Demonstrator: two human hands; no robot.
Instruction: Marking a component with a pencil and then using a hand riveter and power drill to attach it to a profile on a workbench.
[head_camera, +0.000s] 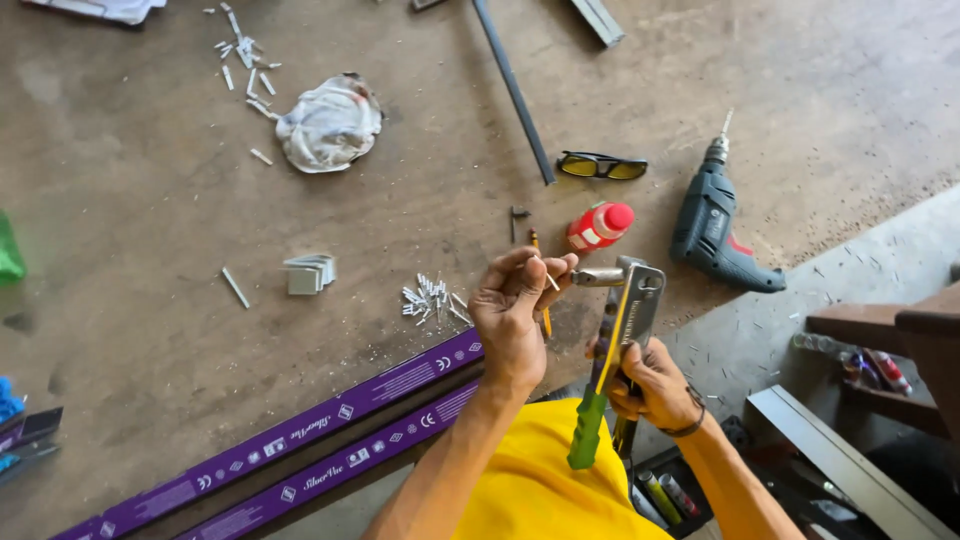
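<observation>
My right hand (655, 385) grips the handles of a hand riveter (632, 305), a metal tool with a green grip and a yellow lever, its nose pointing left. My left hand (515, 305) pinches a thin rivet (551, 281) at the riveter's nose, fingers closed around its pin. A small pile of loose rivets (432, 298) lies on the brown floor just left of my left hand. A pencil (541, 290) lies under my fingers.
A dark cordless-style drill (718, 225), a red bottle (598, 227) and tinted safety glasses (601, 166) lie beyond my hands. Two purple-wrapped metal profiles (330, 425) run diagonally at the near left. A crumpled white rag (330, 124), scattered metal offcuts (243, 55) and a dark bar (514, 90) lie farther off.
</observation>
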